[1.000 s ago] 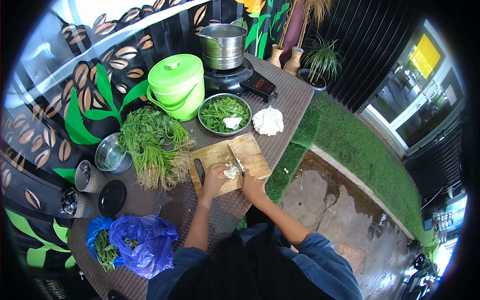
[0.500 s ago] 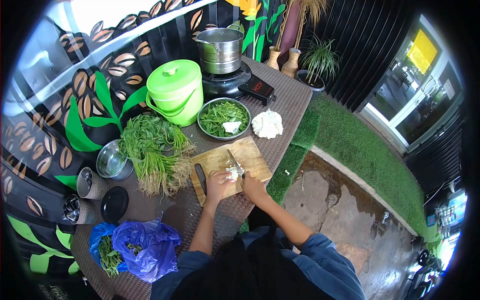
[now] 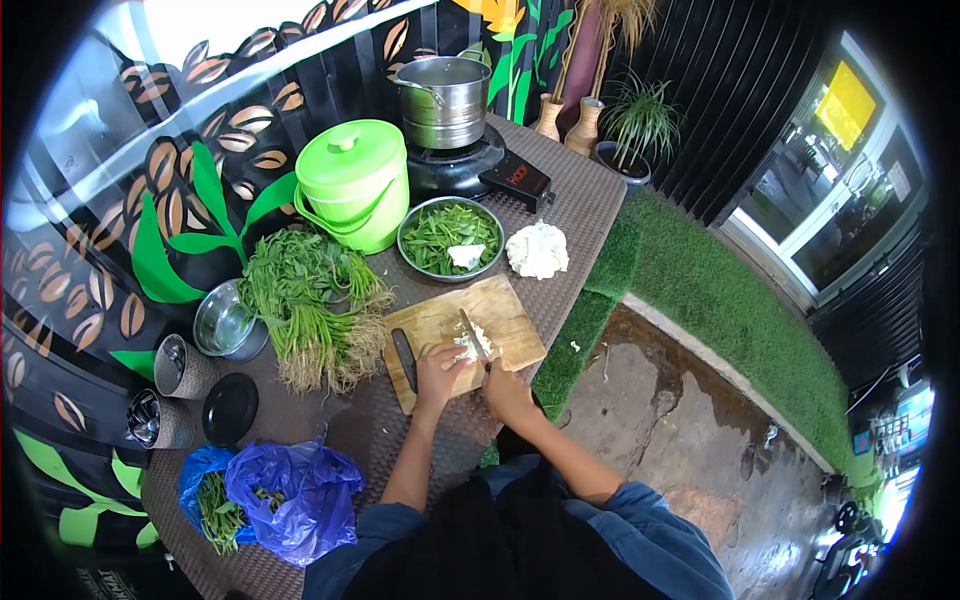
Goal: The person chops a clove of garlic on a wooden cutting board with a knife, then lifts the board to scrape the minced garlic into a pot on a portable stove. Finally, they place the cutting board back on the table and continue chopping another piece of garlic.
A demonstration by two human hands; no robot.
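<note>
A wooden cutting board (image 3: 512, 312) lies tilted near the table's right edge, with a dark handle slot on its left side. My right hand (image 3: 508, 393) is closed around the handle of a knife (image 3: 470, 328), whose blade points away from me over the board. Small chopped white vegetable pieces (image 3: 480, 337) lie around the blade; their kind is too small to tell. My left hand (image 3: 437, 375) rests on the board with its fingers curled together over the white pieces, close beside the blade. Its fingertips partly hide what they hold.
Behind the board are a metal bowl (image 3: 404, 250) of cut leaves and a crumpled white lump (image 3: 537, 250). Leafy greens with roots (image 3: 315, 310) lie left. Farther back stand a lidded green bucket (image 3: 350, 185) and a metal pot (image 3: 443, 115) on a stove. Purple plastic bags (image 3: 295, 500) lie front left.
The knife blade and my right hand have shifted slightly, with the hand a little lower. My left hand stays on the white pieces. The whole view has moved very slightly.
</note>
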